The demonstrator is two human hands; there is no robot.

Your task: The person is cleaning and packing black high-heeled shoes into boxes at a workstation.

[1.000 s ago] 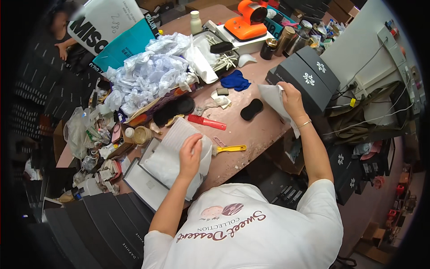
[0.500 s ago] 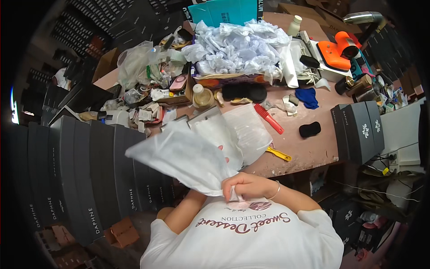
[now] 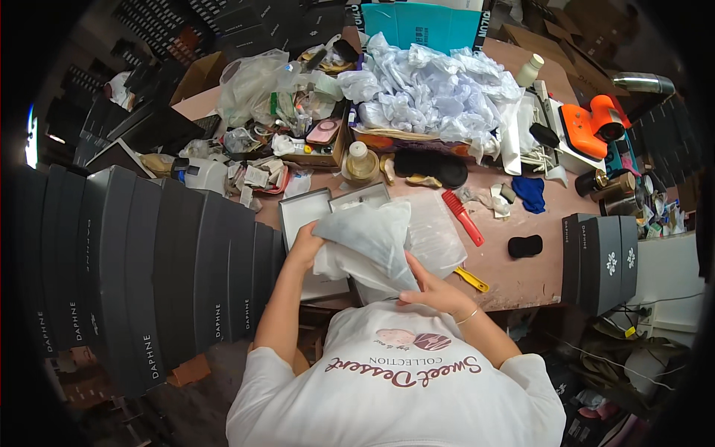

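Note:
A translucent white bag is spread between my two hands, low over the near edge of the table. My left hand grips its left side, with the fingertips partly hidden by the bag. At its lower right corner, my right hand pinches the material between thumb and fingers. A greyish tone shows through the bag; I cannot make out what, if anything, is inside. Beneath it lie the two parts of an open shoebox, white inside with dark rims. White wrapping paper lies flat to the right.
A red brush, a yellow-handled tool and a black sponge-like pad lie right of the paper. Crumpled white paper fills a box behind. Dark shoeboxes stand stacked at left and right. A bottle stands behind the shoebox.
The bag has swung from the upper left down over the open shoebox. My left hand has come out from behind it to its left side; my right hand has moved slightly right and up.

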